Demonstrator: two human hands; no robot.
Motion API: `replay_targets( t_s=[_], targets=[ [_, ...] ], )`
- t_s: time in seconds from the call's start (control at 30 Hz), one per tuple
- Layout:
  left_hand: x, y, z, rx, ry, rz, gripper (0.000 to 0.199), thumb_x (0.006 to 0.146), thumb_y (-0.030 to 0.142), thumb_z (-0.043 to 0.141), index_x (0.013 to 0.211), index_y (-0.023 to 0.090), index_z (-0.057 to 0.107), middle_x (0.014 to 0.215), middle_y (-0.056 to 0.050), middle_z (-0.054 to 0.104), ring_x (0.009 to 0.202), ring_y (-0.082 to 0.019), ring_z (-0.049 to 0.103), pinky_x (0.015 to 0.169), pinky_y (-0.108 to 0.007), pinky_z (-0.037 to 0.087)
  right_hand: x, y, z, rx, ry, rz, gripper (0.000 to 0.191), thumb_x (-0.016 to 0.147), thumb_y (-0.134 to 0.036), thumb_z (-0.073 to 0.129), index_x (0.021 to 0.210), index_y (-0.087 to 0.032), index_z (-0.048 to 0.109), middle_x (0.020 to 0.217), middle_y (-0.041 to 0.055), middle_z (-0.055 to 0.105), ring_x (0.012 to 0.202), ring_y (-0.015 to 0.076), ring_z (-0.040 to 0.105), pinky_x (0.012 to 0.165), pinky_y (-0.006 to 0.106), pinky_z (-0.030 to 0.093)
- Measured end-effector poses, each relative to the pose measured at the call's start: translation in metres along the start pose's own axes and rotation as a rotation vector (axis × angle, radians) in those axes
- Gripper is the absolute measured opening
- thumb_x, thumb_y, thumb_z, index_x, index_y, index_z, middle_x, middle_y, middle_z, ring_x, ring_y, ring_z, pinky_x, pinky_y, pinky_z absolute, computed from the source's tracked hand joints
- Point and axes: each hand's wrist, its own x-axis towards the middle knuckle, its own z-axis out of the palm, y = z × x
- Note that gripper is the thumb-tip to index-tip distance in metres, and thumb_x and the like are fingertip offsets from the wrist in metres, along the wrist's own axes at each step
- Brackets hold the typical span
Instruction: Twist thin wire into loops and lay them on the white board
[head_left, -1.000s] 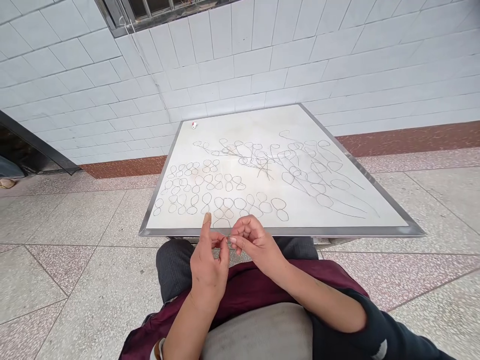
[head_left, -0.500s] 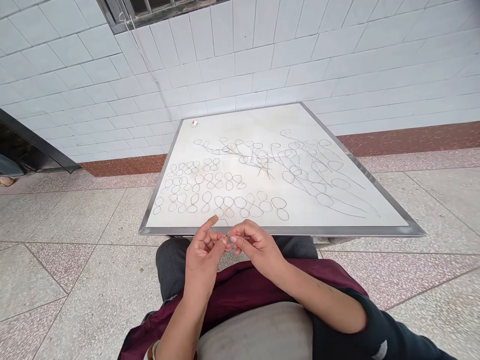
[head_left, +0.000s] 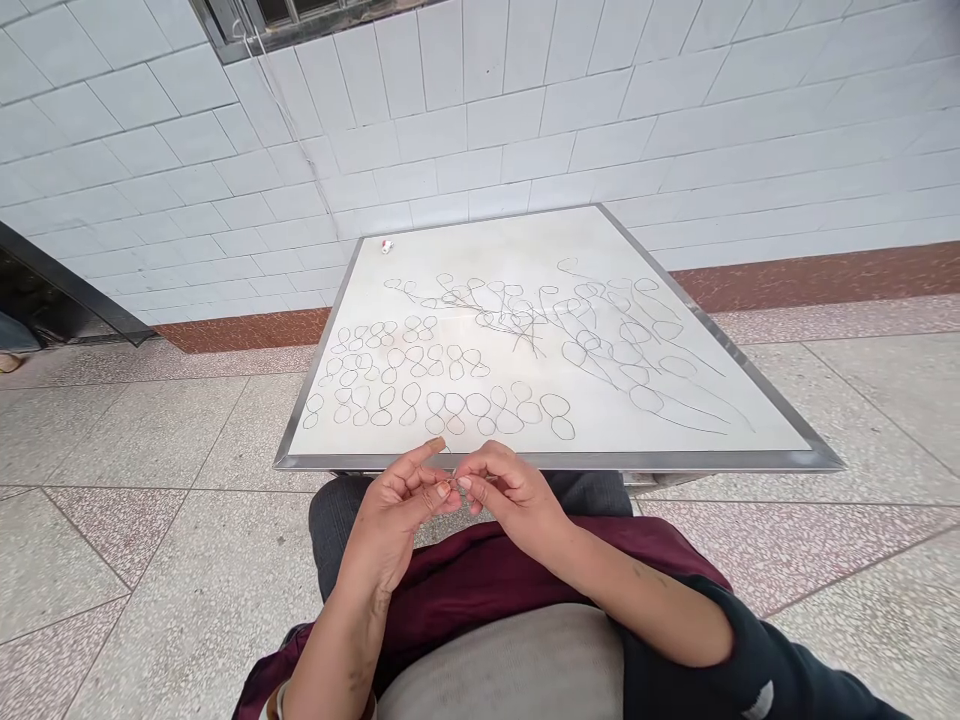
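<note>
I see the left hand and the right hand with fingers pinched on a thin wire between their tips, figure-eight wire loops lying just beyond them on the worktop, and longer looped wires farther off to their right.

white tiled wall, barred window, speckled floor

On the table lie wire loops in rows, messy long wires, and one small red-and-white thing.
</note>
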Motion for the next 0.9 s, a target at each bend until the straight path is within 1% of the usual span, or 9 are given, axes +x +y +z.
replay_targets(
  t_s=[0.13, 0.23, 0.33, 0.47, 0.63, 0.77, 0.9],
  targets=[
    [0.0, 0.002, -0.002, 0.094, 0.007, -0.005, 0.055, 0.071, 0.023, 0.079, 0.123, 0.021, 0.061, 0.078, 0.0, 0.065, 0.069, -0.011, 0.062, 0.073, -0.028, 0.052, -0.001, 0.0, -0.002, -0.067, -0.027, -0.015, 0.01, 0.092, -0.021, 0.052, 0.091, -0.022, 0.062, 0.085, -0.0004, 0.052, 0.057, 0.007, 0.057, 0.054, 0.023, 0.051],
    [0.001, 0.003, -0.002, 0.108, 0.02, -0.016, 0.058, 0.071, 0.023, 0.079, 0.125, 0.02, 0.059, 0.076, 0.001, 0.064, 0.068, -0.011, 0.061, 0.068, -0.025, 0.051, -0.001, 0.0, -0.004, -0.158, -0.046, -0.055, 0.014, 0.093, -0.017, 0.05, 0.094, -0.023, 0.063, 0.084, -0.0009, 0.052, 0.056, 0.0067, 0.056, 0.056, 0.024, 0.05],
    [0.001, 0.003, -0.001, 0.105, 0.025, -0.028, 0.06, 0.071, 0.024, 0.079, 0.127, 0.021, 0.057, 0.077, 0.001, 0.065, 0.068, -0.01, 0.061, 0.068, -0.024, 0.05, -0.001, 0.0, -0.007, -0.278, -0.064, -0.127, 0.02, 0.093, -0.014, 0.049, 0.098, -0.025, 0.064, 0.079, -0.001, 0.054, 0.062, 0.0097, 0.055, 0.062, 0.026, 0.05],
    [0.001, 0.002, 0.0, 0.085, 0.047, -0.025, 0.059, 0.072, 0.025, 0.078, 0.127, 0.02, 0.057, 0.076, 0.002, 0.065, 0.066, -0.01, 0.061, 0.069, -0.025, 0.052, -0.001, 0.0, -0.009, -0.384, -0.042, -0.206, 0.022, 0.093, -0.012, 0.048, 0.1, -0.024, 0.065, 0.073, 0.0002, 0.055, 0.071, 0.0141, 0.054, 0.065, 0.027, 0.048],
    [0.002, 0.0, 0.002, 0.058, 0.095, -0.024, 0.054, 0.072, 0.024, 0.077, 0.123, 0.019, 0.06, 0.074, 0.002, 0.065, 0.066, -0.01, 0.061, 0.065, -0.024, 0.053, -0.002, 0.001, -0.009, -0.433, -0.035, -0.224, 0.025, 0.094, -0.013, 0.046, 0.107, -0.022, 0.066, 0.083, 0.003, 0.055, 0.074, 0.0135, 0.056, 0.063, 0.026, 0.049],
    [0.003, -0.002, 0.005, 0.028, 0.134, -0.004, 0.05, 0.071, 0.022, 0.076, 0.119, 0.018, 0.062, 0.074, 0.002, 0.065, 0.064, -0.01, 0.061, 0.062, -0.023, 0.053, -0.003, 0.002, -0.009, -0.459, -0.027, -0.255, 0.027, 0.095, -0.014, 0.044, 0.107, -0.023, 0.066, 0.082, 0.0029, 0.055, 0.073, 0.0141, 0.056, 0.061, 0.026, 0.048],
    [0.002, -0.005, 0.009, 0.022, 0.169, 0.048, 0.047, 0.07, 0.02, 0.076, 0.115, 0.017, 0.063, 0.07, 0.002, 0.064, 0.06, -0.01, 0.061, 0.06, -0.023, 0.052, -0.003, -0.002, -0.008, -0.491, -0.013, -0.211, 0.022, 0.095, -0.015, 0.046, 0.107, -0.022, 0.062, 0.085, 0.0036, 0.061, 0.074, 0.0152, 0.058, 0.066, 0.029, 0.05]
  ],
)
